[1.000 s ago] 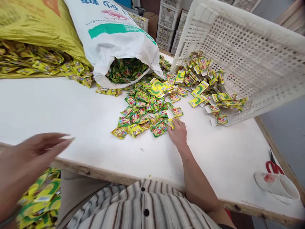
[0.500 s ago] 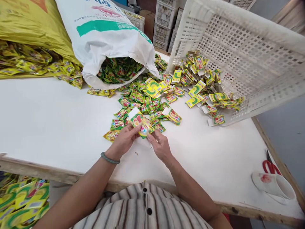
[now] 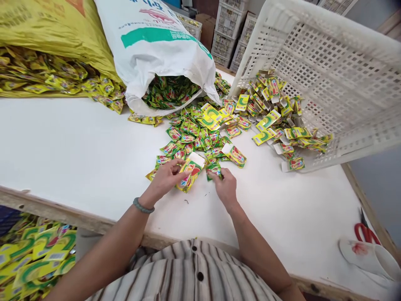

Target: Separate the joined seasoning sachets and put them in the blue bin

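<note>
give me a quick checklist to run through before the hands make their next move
1. Left hand holding the small carton: ok, thumb across its printed front.
2. Right hand gripping the green packet: cannot tell, the fingertips are at it, but a firm pinch is not clear.
3. Carton's white end facing away from the person: ok.
4. Carton already filled: cannot tell, its inside is hidden.
5. Loose packets close by: ok, piled just beyond the hands.
6. Scissors away from both hands: ok, at the table's right edge.
</note>
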`<state>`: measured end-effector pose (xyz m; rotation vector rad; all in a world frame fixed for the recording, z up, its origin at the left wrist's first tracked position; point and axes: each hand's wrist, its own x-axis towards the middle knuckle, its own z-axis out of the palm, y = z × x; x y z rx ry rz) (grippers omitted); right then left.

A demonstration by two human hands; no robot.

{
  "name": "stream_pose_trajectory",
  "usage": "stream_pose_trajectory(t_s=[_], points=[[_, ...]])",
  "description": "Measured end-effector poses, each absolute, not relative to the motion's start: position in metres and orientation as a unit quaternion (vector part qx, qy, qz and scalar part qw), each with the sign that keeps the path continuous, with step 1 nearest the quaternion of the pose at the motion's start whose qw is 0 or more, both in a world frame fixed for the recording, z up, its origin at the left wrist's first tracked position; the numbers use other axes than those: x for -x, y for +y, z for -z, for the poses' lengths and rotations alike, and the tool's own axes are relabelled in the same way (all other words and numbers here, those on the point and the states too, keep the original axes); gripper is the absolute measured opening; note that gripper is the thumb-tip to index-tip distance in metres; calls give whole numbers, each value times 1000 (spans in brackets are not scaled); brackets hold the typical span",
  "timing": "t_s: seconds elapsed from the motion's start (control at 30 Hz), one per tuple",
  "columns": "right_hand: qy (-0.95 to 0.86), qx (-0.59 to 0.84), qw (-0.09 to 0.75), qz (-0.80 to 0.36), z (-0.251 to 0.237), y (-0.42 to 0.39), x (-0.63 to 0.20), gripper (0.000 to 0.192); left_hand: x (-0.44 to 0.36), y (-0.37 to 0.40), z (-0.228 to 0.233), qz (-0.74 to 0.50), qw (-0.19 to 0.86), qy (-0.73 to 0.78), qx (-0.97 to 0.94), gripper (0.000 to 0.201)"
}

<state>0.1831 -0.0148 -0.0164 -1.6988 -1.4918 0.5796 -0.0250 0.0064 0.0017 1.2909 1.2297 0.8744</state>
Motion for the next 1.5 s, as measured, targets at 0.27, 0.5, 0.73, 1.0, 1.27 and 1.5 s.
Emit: stream_pose_trajectory(t_s=[0.27,0.5,0.73,1.0,1.27,1.5], points=[[-596,611,446,-272,2,-17,-183,41,14,-3,0,-307,509,483,-643,35],[-636,565,391,-352,-8,-19,-185,52,15,-3,-3,-347,548,478,-592,33],[-595,605,422,-319,-10,-22,-180,48,17,-5,-11,-344,658,416,-525,33],[-590,603,420,-336,0,-21,-161,39,22,4,-11,-421,684,443,-398,40],[-804,462,291,-234,-4,-16,-127,47,43,21,-16,-655,515,494,-248,44],[-854,471,175,-135,12,-11,-120,33,39,20,-13,-640,512,512,-257,47]])
